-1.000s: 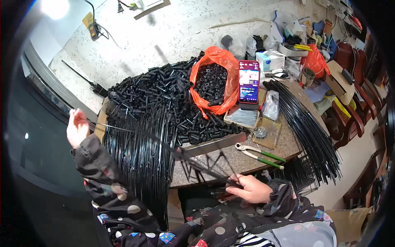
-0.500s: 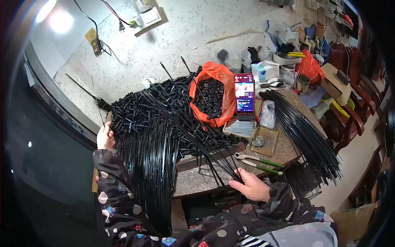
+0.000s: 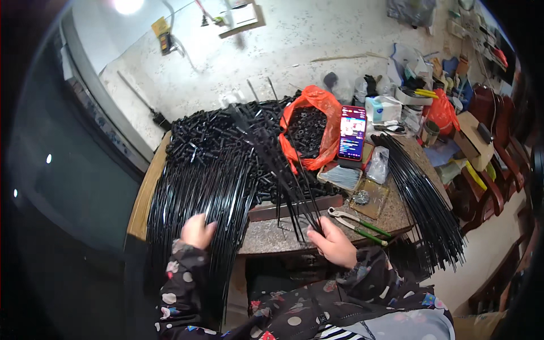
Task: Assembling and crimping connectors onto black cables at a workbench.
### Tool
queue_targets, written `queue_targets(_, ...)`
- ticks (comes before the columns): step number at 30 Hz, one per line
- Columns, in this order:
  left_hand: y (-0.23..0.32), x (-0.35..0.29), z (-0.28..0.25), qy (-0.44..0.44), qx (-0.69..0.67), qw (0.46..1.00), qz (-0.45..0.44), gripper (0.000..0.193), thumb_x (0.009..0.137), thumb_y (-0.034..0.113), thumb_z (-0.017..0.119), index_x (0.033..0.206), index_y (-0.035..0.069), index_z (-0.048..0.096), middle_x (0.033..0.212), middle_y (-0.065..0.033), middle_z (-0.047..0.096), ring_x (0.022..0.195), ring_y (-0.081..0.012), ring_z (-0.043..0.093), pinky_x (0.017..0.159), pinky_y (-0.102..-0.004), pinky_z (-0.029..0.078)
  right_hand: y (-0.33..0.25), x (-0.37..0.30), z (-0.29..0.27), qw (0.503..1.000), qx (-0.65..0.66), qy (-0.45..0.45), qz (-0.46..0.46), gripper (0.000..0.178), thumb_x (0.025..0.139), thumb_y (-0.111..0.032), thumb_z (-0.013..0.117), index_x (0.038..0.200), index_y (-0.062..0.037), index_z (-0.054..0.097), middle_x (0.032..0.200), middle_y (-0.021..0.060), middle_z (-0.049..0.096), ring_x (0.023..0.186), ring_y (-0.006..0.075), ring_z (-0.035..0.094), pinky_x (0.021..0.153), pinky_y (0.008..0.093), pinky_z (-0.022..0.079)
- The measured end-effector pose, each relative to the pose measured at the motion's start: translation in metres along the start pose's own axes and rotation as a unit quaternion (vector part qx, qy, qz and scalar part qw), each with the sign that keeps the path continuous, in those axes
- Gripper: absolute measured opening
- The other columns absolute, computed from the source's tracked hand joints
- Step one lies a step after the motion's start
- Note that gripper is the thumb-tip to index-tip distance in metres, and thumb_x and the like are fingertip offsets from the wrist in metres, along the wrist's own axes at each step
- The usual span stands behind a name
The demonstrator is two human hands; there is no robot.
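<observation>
My right hand is closed round a loose bunch of long thin black rods. They fan out up and to the left, with darker, thicker tips; motion blurs their far ends. My left hand lies over a thick layer of similar black rods at the left of the table. Its thumb stands away from the other fingers, and nothing shows in it. Behind those rods, short black tube-like pieces form a large heap. Small black rings fill an orange-red plastic bag beside the heap.
A lit phone stands right of the bag. Near it are a box of thin grey strips, a clear bag and green-handled pincers. Another bundle of black rods hangs over the table's right edge. Clutter lines the back right.
My left hand has come down and right from the heap's left side onto the rods; the thin rod it held no longer shows. The right hand keeps its bunch. The view has shifted.
</observation>
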State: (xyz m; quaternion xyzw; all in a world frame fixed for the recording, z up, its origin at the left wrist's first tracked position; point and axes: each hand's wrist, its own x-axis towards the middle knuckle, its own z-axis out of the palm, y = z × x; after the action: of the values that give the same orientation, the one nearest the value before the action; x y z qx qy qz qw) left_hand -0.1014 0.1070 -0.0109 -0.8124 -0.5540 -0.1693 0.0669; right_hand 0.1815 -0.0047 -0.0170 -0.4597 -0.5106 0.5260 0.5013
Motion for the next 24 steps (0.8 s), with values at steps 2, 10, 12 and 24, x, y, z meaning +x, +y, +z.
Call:
queue_targets(2, 0.061, 0.011, 0.002, -0.088, -0.389, 0.917, -0.011, 0.027, 0.066, 0.019, 0.055, 0.084, -0.001, 0.053, 0.078, -0.0123, 0.055, 0.07, -0.0158, 0.054, 0.061, -0.0239, 0.041, 0.001, 0.01, 0.002, 0.999, 0.013, 0.016, -0.026, 0.01, 0.076, -0.012, 0.043, 0.082, -0.0046, 0.039, 0.06, -0.0032, 0.037, 0.048, 0.0022, 0.033, 0.042, 0.0161, 0.027)
queue_targets(10, 0.18, 0.045, -0.016, -0.149, -0.867, 0.47, -0.067, 0.022, 0.075, 0.012, 0.046, 0.093, 0.0, 0.045, 0.084, -0.0102, 0.052, 0.077, -0.0171, 0.051, 0.068, -0.0273, 0.041, 0.064, -0.01, -0.001, 0.995, -0.087, 0.033, -0.03, 0.03, 0.067, -0.011, 0.057, 0.09, -0.0024, 0.04, 0.072, 0.0041, 0.048, 0.066, 0.01, 0.046, 0.06, 0.0224, 0.037)
queue_targets(12, 0.176, 0.043, -0.02, -0.13, -0.849, 0.509, -0.056, 0.017, 0.074, 0.01, 0.047, 0.088, 0.0, 0.049, 0.076, -0.0082, 0.054, 0.069, -0.0153, 0.053, 0.065, -0.0254, 0.041, 0.069, -0.021, -0.01, 0.997, -0.058, -0.009, -0.047, 0.04, 0.066, -0.009, 0.057, 0.1, -0.002, 0.037, 0.086, 0.0062, 0.048, 0.08, 0.0117, 0.045, 0.069, 0.0231, 0.036)
queue_targets(24, 0.172, -0.041, 0.066, -0.076, -0.446, 0.803, 0.389, 0.023, 0.059, 0.006, 0.057, 0.082, 0.01, 0.054, 0.074, -0.0052, 0.055, 0.064, -0.0214, 0.054, 0.056, -0.0269, 0.044, 0.023, 0.068, -0.04, 0.821, 0.484, -0.153, 0.261, 0.065, 0.073, -0.054, 0.021, 0.1, 0.0027, 0.037, 0.095, 0.0201, 0.046, 0.083, 0.0288, 0.049, 0.072, 0.0371, 0.04)
